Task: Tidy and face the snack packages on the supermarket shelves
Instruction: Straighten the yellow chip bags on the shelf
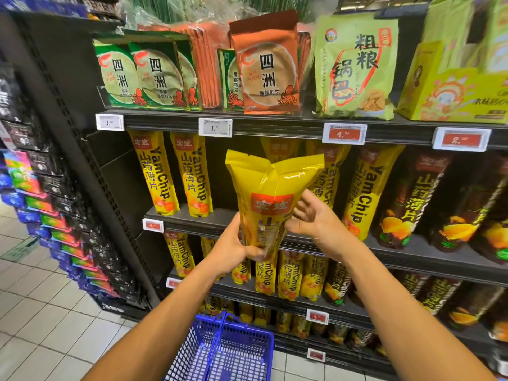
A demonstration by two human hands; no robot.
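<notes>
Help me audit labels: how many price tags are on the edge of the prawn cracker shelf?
4 along that edge: white tag far left, second white tag beside it, red tag below the light-green bag, second red tag far right. More may lie beyond the frame.

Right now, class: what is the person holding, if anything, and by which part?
The left hand grips a yellow YamChip bag by its lower end. The right hand is open beside the bag's right edge, not gripping it.
</notes>
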